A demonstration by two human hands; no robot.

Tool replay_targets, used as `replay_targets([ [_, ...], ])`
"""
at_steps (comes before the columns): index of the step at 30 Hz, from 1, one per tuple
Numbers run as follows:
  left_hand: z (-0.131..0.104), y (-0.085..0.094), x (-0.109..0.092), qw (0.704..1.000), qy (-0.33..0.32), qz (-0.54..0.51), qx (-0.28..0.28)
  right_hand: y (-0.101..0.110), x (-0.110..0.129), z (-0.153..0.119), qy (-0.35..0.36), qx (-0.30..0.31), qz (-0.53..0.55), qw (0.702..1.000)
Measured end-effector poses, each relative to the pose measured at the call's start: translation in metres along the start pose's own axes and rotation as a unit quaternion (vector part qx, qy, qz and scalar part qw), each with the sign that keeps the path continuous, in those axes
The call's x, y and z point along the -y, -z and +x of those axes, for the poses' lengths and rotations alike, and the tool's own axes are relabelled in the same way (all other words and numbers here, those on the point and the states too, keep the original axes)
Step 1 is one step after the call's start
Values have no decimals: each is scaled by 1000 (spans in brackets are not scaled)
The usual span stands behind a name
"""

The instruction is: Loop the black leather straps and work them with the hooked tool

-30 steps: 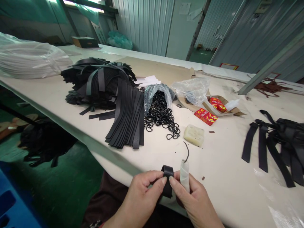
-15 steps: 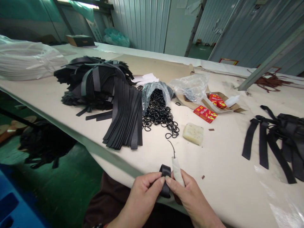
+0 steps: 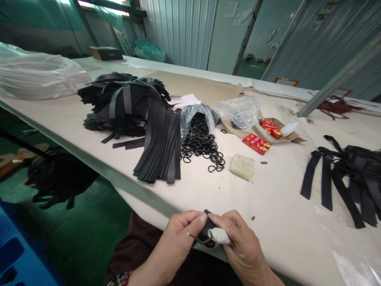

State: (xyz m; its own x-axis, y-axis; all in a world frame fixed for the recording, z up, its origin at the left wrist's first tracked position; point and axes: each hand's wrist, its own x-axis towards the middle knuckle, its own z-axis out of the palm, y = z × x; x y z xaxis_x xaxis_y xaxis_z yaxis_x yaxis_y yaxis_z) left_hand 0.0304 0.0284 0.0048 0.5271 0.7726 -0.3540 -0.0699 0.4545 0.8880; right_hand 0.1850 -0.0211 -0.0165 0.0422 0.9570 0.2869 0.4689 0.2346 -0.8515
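Observation:
A short black strap (image 3: 208, 227) is bent into a loop near the table's front edge. My left hand (image 3: 181, 234) pinches it between thumb and fingers. From the other side, my right hand (image 3: 242, 242) presses its fingertips on the strap's upper end. Also in my right hand is a tool with a white-wrapped handle (image 3: 220, 236) and a thin, curved dark tip, which points left across the strap. Something dark and rounded shows below the strap, partly hidden. Ahead lie a pile of black D-rings (image 3: 199, 137) spilling from a plastic bag and a yellowish block (image 3: 241, 167).
A bundle of black straps (image 3: 157, 139) lies left of the rings. Red packets (image 3: 256, 143) and clear plastic (image 3: 238, 111) are right of them. More black straps (image 3: 354, 171) lie far right, near a slanted metal post (image 3: 336, 79). A white coil (image 3: 41, 75) is at left.
The tool has swung from upright, tip away from me, to lying leftward across the strap. The strap loop is folded closer between my hands. The view has shifted slightly.

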Motion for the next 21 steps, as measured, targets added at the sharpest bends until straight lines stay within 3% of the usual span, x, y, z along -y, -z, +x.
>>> replay_targets([
  [2,-2,1,0,999,-14,29,-32,-1,6,3,-27,-25,9,999],
  [4,-4,2,1,993,-56,74,-77,-2,16,8,-132,-50,44,989],
  [7,-6,1,1,987,-104,103,-72,-4,31,15,-333,-37,163,928],
  [9,-7,-1,0,993,-85,69,-43,-5,37,18,-408,-15,248,878],
  [11,-6,-3,1,997,-56,24,-43,-6,39,19,-430,-5,302,851],
  [14,-4,-3,2,997,-42,-4,-69,-8,37,18,-423,6,321,847],
  [18,-2,-3,6,993,-69,17,-96,-9,30,16,-419,31,254,871],
  [21,-1,-4,12,989,-94,39,-108,-10,28,14,-371,25,176,911],
])
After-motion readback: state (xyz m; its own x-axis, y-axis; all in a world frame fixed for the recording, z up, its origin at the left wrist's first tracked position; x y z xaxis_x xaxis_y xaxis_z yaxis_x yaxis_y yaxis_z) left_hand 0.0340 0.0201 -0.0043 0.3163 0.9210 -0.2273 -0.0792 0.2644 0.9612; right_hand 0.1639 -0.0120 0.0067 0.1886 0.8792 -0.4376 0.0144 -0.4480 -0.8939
